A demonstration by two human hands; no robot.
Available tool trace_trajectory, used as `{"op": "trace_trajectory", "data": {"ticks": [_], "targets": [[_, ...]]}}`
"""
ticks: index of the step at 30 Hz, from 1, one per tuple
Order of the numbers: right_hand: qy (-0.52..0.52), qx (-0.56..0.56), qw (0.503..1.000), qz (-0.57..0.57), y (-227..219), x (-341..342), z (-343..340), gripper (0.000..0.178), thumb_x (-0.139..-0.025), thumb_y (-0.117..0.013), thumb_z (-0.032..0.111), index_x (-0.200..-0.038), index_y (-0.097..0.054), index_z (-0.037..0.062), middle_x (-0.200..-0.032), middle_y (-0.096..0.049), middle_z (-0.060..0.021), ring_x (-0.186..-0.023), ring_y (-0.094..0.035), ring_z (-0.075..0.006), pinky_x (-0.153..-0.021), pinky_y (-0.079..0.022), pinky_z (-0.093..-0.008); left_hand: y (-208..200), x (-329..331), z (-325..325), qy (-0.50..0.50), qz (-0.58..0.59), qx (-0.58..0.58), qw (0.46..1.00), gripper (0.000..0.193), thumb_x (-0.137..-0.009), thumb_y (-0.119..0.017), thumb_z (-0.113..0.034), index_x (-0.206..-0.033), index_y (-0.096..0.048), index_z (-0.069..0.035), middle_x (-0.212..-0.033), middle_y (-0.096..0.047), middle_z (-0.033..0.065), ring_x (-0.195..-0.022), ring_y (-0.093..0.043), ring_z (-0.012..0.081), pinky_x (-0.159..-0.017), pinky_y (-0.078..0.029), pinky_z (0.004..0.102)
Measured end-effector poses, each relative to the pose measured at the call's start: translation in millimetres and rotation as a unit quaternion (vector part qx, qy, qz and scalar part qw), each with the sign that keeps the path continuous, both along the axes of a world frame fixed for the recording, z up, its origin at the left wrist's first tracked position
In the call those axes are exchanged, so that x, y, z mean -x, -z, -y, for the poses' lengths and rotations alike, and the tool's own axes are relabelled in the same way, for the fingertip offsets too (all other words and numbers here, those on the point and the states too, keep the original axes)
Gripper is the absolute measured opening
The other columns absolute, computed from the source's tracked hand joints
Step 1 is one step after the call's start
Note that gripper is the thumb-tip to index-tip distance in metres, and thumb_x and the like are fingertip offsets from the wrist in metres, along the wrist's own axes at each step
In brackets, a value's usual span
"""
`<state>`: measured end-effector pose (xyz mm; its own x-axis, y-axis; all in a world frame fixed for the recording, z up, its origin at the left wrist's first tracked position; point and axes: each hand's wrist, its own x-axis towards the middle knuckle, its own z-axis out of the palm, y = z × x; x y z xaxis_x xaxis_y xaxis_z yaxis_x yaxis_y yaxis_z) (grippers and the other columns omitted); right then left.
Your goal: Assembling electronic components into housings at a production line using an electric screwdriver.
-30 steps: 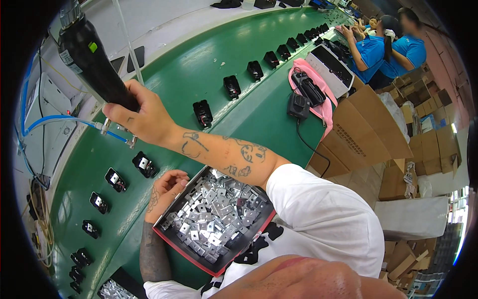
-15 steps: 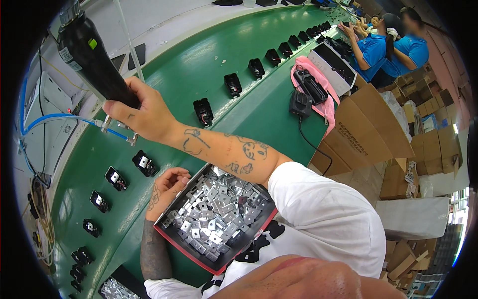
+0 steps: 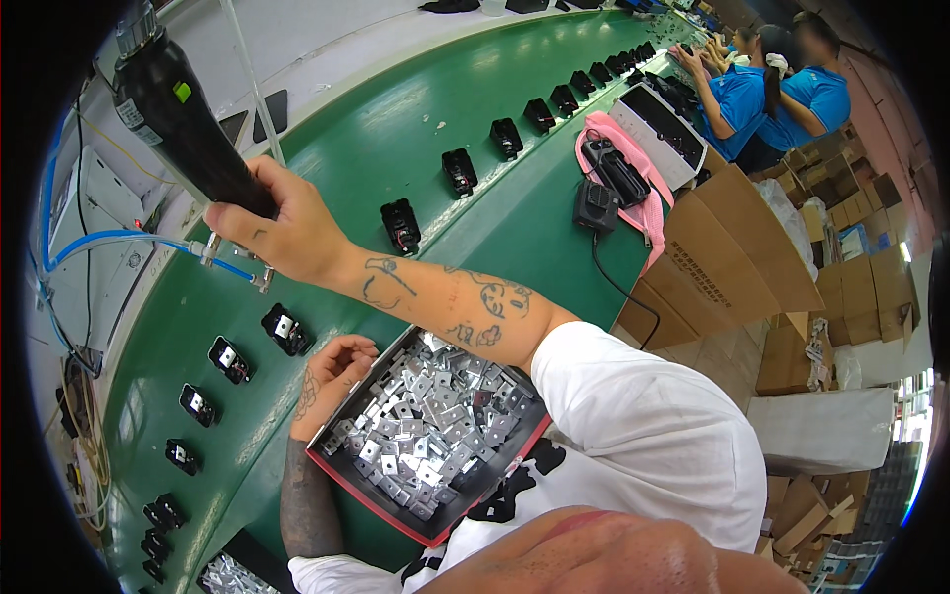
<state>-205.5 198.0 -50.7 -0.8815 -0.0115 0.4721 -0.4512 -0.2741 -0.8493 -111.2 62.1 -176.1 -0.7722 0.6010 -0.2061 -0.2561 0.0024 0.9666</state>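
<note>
In my right hand (image 3: 282,218) is a black power screwdriver (image 3: 183,114), gripped by one end and tilted across the upper left. My left hand (image 3: 341,371) rests beside a red-rimmed box (image 3: 371,508), its fingers curled in with the thumb close to them; what they hold, if anything, is hidden. Small silver metal brackets (image 3: 426,426) fill the box, which sits against my body under my right forearm. Close to my left hand stands a black housing (image 3: 285,330) with a silver plate inside. Another such housing (image 3: 229,359) stands just to its left.
Black housings (image 3: 401,226) line the green table (image 3: 327,188). Blue air hoses (image 3: 119,236) hang at left. A pink strap (image 3: 648,218) lies around a black charger (image 3: 597,206), near an open cardboard carton (image 3: 727,257). More brackets (image 3: 237,574) lie at lower left. Two co-workers in blue shirts (image 3: 816,99) are at far right.
Both hands keep their places and grips. The view has shifted very slightly, so the housings appear a little lower and most of them a touch further left.
</note>
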Motion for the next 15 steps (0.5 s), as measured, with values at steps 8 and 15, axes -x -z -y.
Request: {"op": "trace_trajectory", "data": {"ticks": [8,15], "targets": [[0.005,0.003,1.0,0.0,-0.3,1.6,-1.7,0.026,-0.084,-0.073,0.024,-0.099,-0.058,0.0082,-0.074,-0.057,0.002,-0.063,-0.048,-0.0073,-0.058,-0.04,-0.0215,-0.4,2.5,-2.0,-0.001,-0.005,-0.002,1.0,0.026,-0.091,-0.062,0.002,-0.117,-0.062,-0.001,-0.104,-0.066,0.0065,-0.089,-0.058,0.0099,-0.084,-0.047,0.021],[-0.028,0.035,0.999,0.025,-4.1,-0.8,0.2,0.026,-0.079,-0.074,0.02,-0.097,-0.061,0.0072,-0.077,-0.064,-0.0014,-0.062,-0.054,-0.0094,-0.058,-0.045,-0.0228,4.9,-0.8,3.8,-0.014,-0.022,0.039,0.999,0.021,-0.093,-0.062,-0.004,-0.114,-0.064,-0.002,-0.101,-0.067,0.0035,-0.086,-0.058,0.0088,-0.08,-0.047,0.0207]]}}
